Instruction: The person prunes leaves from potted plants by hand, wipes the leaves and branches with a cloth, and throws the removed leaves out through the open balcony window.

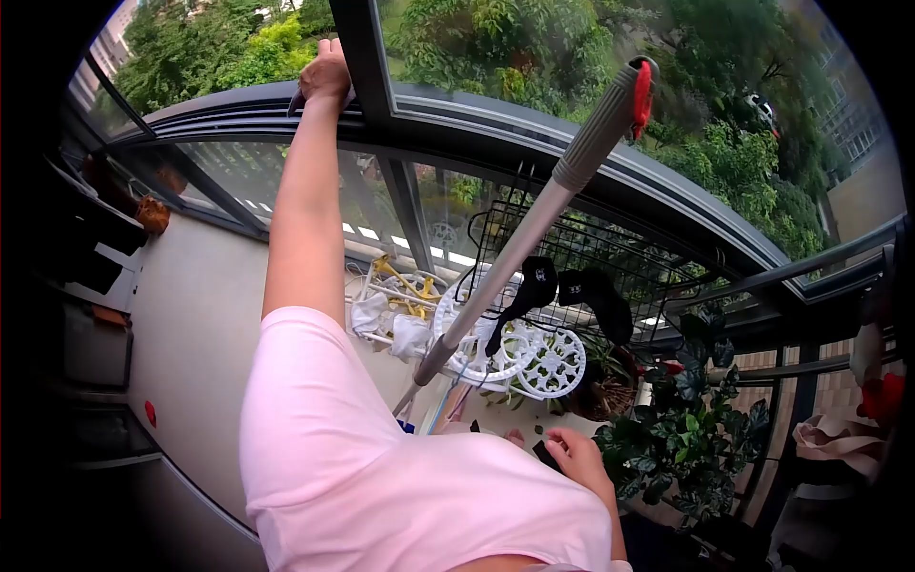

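My left hand [326,74] reaches out at arm's length to the window frame [367,57]. Its fingers are closed on a dark cloth [297,101], whose edges show beneath the hand at the sill track. Low in front of my body is my right hand [578,456], fingers loosely bent and apart, with nothing visible in it. Between the two hands a long pole [515,248] with a ribbed grey grip and a red end piece slants up against the sill; its lower end is partly hidden by my pink shirt.
A black wire rack [591,250] hangs below the sill with dark socks [596,291] on it. White ornate metal furniture [551,364] and a yellow-and-white folded frame [405,291] stand below. A leafy plant [681,419] is at right. Dark cabinets [91,343] line the left.
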The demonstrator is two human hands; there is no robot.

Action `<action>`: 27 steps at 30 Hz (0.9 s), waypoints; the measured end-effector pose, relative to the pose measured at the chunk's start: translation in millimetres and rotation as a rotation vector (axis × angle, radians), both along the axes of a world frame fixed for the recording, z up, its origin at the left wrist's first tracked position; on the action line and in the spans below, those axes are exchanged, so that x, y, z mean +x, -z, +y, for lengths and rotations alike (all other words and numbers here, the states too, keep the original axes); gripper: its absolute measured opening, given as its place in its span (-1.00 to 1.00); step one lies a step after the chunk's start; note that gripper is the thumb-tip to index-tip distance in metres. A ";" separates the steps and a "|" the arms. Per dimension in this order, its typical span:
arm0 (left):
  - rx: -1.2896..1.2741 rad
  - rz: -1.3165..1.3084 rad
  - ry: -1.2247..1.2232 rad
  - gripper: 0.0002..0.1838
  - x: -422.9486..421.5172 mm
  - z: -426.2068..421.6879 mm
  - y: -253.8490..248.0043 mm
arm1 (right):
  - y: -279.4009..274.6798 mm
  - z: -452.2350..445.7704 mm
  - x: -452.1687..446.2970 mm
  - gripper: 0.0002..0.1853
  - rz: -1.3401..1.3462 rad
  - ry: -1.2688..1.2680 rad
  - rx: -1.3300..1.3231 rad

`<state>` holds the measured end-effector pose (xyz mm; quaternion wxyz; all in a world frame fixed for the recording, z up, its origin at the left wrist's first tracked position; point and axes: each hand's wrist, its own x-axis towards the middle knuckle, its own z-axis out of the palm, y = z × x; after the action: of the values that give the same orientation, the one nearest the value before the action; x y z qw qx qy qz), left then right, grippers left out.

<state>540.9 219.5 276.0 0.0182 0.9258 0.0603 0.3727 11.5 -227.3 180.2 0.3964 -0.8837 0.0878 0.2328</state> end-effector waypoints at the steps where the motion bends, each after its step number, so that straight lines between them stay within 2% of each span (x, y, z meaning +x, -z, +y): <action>1: 0.018 -0.006 -0.010 -0.77 -1.7 3.7 1.1 | -2.2 0.2 1.0 -0.72 0.006 -0.013 -0.015; 2: -0.023 0.015 -0.034 -0.76 -6.1 6.6 1.9 | 1.4 -2.6 -0.3 -0.72 -0.015 -0.021 -0.021; 5: -0.260 -0.143 -0.049 -0.73 -22.6 25.2 -5.9 | -0.8 -6.0 -3.1 -0.72 -0.040 -0.003 -0.052; 6: -0.339 -0.290 -0.001 -0.73 -26.5 37.0 -7.1 | 1.9 -8.8 -5.6 -0.73 -0.036 0.022 -0.043; 8: -0.817 -0.577 0.214 -0.71 -44.4 48.1 -12.0 | 15.4 -16.8 -18.0 -0.73 -0.023 0.059 -0.066; 9: -1.194 -0.601 0.401 -0.73 -42.8 72.0 -12.0 | 27.1 -23.9 -25.0 -0.73 -0.025 0.060 -0.100; 11: -1.230 -0.494 0.341 -0.70 -114.7 55.0 -28.0 | 46.4 -34.8 -41.6 -0.74 0.045 0.064 -0.159; 13: -1.375 -0.337 0.649 -0.60 -174.7 26.7 -36.3 | 66.9 -47.5 -59.1 -0.75 0.129 0.100 -0.169; 15: -1.303 -0.288 0.747 -0.52 -218.0 35.9 -14.8 | 82.5 -62.0 -72.1 -0.75 0.194 0.114 -0.216; 17: -1.197 -0.163 0.637 -0.58 -289.4 -15.0 0.8 | 103.7 -82.3 -86.0 -0.76 0.157 0.130 -0.293; 18: -1.012 -0.191 0.562 -0.60 -321.6 -41.1 9.7 | 112.1 -92.0 -89.8 -0.77 0.133 0.129 -0.329; 20: -1.166 -0.195 0.670 -0.63 -374.0 -96.3 8.8 | 122.0 -108.9 -88.6 -0.76 -0.005 0.149 -0.408; 21: -1.512 -0.181 0.856 -0.61 -389.7 -115.5 7.4 | 127.0 -116.3 -84.0 -0.76 -0.083 0.158 -0.444; 22: -1.951 0.175 1.363 -0.64 -388.2 -90.9 18.4 | 132.6 -123.1 -77.1 -0.76 -0.116 0.099 -0.490; 23: -2.015 0.226 1.335 -0.62 -406.7 -79.1 47.2 | 137.9 -129.3 -68.4 -0.76 -0.151 0.036 -0.538; 24: -2.099 0.287 1.342 -0.64 -426.8 -115.0 55.2 | 142.9 -135.5 -59.5 -0.76 -0.186 -0.031 -0.585; 27: -2.223 0.456 1.277 -0.76 -472.7 -214.0 80.3 | 159.5 -144.8 -19.1 -0.76 -0.070 -0.292 -0.763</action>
<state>68.1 5.6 195.7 0.9329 0.3223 -0.1119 -0.1154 -7.6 -372.1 20.7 0.0058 -0.9780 0.0280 0.2068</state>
